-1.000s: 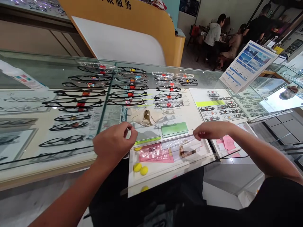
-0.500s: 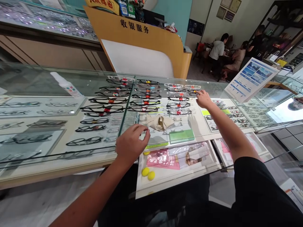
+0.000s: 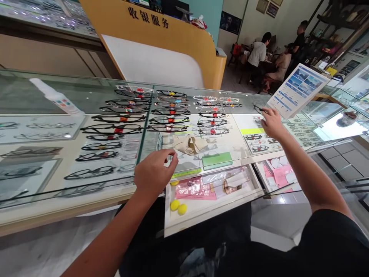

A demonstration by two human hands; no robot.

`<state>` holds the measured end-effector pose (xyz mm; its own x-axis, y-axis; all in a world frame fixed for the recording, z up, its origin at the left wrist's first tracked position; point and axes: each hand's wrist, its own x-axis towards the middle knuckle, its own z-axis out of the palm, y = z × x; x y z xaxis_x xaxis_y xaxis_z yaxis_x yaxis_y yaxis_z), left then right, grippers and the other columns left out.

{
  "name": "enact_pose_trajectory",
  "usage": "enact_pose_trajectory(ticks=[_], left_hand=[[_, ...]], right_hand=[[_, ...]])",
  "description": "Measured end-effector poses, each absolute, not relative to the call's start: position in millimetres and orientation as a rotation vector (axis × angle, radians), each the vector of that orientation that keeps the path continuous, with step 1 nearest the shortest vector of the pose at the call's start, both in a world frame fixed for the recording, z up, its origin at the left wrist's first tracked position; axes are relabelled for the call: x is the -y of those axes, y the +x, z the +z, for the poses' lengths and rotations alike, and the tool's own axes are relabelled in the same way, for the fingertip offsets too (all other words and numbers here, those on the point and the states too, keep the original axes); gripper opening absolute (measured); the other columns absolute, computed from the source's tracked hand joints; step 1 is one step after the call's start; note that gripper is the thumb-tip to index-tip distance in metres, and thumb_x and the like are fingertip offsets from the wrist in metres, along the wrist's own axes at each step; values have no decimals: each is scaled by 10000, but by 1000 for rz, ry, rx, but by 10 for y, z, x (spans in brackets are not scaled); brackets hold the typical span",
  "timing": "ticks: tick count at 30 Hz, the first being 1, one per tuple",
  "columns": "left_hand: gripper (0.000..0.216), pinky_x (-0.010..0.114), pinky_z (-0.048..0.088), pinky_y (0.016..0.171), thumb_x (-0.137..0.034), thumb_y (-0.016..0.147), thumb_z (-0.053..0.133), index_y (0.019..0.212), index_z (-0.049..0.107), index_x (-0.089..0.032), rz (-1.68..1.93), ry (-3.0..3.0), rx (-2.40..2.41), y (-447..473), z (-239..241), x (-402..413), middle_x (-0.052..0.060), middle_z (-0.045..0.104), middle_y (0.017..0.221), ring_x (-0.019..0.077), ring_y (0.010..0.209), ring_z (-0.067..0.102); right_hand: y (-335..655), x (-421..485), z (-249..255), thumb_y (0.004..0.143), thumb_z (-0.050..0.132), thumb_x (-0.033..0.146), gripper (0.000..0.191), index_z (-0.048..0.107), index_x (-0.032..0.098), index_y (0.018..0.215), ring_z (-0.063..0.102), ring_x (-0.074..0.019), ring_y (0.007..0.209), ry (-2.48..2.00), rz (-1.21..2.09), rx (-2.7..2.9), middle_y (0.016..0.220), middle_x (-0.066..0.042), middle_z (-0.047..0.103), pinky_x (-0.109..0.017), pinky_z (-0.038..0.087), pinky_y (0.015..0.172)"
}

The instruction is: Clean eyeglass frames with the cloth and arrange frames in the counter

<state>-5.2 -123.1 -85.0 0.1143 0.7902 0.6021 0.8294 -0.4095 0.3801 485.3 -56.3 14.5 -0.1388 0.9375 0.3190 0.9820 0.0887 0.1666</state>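
Two bare hands reach over a long glass-topped display counter (image 3: 86, 181) in an optician's shop, seen from the head camera.

The left hand (image 3: 154, 173) rests near the counter's front edge at about 6 o'clock in the frame, its fingers curled with thumb and forefinger pinched nearly together; whether anything small lies between them cannot be told.

The right hand (image 3: 271, 123) stretches far forward toward 2 o'clock, its fingers closed around a thin dark spectacle frame (image 3: 257, 108). That frame sticks out from the fingertips toward 10 o'clock, its long axis running up and to the left, just above the glass. The right hand alone has it; the left hand is well apart from it.

Under the glass, rows of black spectacle frames with red tags (image 3: 121, 123) fill the area from 9 to 12 o'clock. A crumpled beige cleaning cloth (image 3: 188, 144) lies between the hands, beside a green card (image 3: 216, 160). An open white drawer (image 3: 201, 215) below holds a pink packet (image 3: 193, 188) and two yellow balls (image 3: 178, 207). A slanted blue-and-white printed display board (image 3: 296, 89) stands just beyond the right hand.
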Motion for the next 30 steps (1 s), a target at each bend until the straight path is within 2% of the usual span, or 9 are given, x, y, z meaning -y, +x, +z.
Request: enact_pose_trajectory(ticks=[5, 10, 12, 15, 17, 20, 23, 26, 30], left_hand=[[286, 295, 299, 571, -398, 987, 566, 898, 764, -212, -1207, -2312, 1802, -64, -822, 1259, 37, 684, 734, 187, 699, 625], [222, 277, 339, 580, -372, 877, 604, 780, 733, -219, -1234, -2337, 1805, -81, -750, 1263, 13, 674, 714, 157, 642, 568], [221, 274, 342, 573, -392, 855, 619, 761, 727, -223, -1259, -2366, 1836, -91, -700, 1262, -4, 673, 712, 136, 589, 516], [184, 265, 378, 588, -375, 828, 644, 756, 717, -222, -1298, -2409, 1872, -109, -623, 1261, -23, 668, 687, 123, 559, 485], [161, 261, 399, 600, -342, 830, 640, 750, 704, -217, -1304, -2424, 1846, -123, -592, 1262, -25, 670, 688, 120, 566, 493], [155, 255, 394, 592, -309, 843, 621, 739, 677, -209, -1280, -2380, 1764, -135, -601, 1258, -17, 670, 699, 119, 588, 519], [162, 248, 369, 559, -284, 863, 607, 736, 666, -202, -1234, -2290, 1681, -136, -670, 1239, -10, 657, 674, 124, 604, 554], [154, 245, 353, 526, -251, 883, 618, 755, 686, -198, -1174, -2213, 1616, -134, -755, 1214, -1, 712, 699, 132, 612, 595], [102, 248, 320, 488, -203, 881, 661, 780, 680, -199, -1119, -2127, 1465, -129, -806, 1200, -3, 748, 727, 140, 615, 607]], right_hand=[[5349, 1768, 562, 1032, 386, 406, 598, 711, 111, 1438, 476, -457, 1426, -2438, -551, 1731, 1554, -257, 606, -644, 413, 1206], [5616, 2548, 684, 1032, 345, 478, 568, 771, 250, 1330, 490, -433, 1456, -2952, -295, 1444, 1596, -173, 615, -622, 461, 1172], [5634, 2643, 597, 1042, 337, 465, 544, 786, 267, 1279, 498, -428, 1465, -3004, -167, 1574, 1598, -155, 627, -615, 481, 1146], [5571, 2585, 355, 1051, 361, 370, 499, 810, 234, 1220, 529, -436, 1449, -3010, -6, 1862, 1571, -186, 651, -616, 487, 1118], [5498, 2463, 142, 1031, 436, 339, 426, 834, 216, 1119, 578, -438, 1384, -2983, 93, 2018, 1457, -211, 711, -601, 502, 1087], [5405, 2263, -205, 1001, 544, 413, 351, 841, 226, 988, 642, -420, 1245, -2903, 214, 2191, 1273, -218, 762, -569, 531, 1028], [5370, 2119, -515, 1000, 546, 442, 370, 848, 246, 1088, 654, -403, 1204, -2834, 246, 2296, 1301, -208, 754, -542, 555, 980], [5379, 1991, -726, 986, 513, 318, 457, 800, 241, 1333, 591, -425, 1346, -2784, 154, 2345, 1472, -209, 701, -576, 541, 1045], [5400, 1684, -851, 973, 464, 186, 582, 679, 95, 1507, 440, -449, 1524, -2746, -72, 2335, 1652, -252, 563, -609, 441, 1202]])
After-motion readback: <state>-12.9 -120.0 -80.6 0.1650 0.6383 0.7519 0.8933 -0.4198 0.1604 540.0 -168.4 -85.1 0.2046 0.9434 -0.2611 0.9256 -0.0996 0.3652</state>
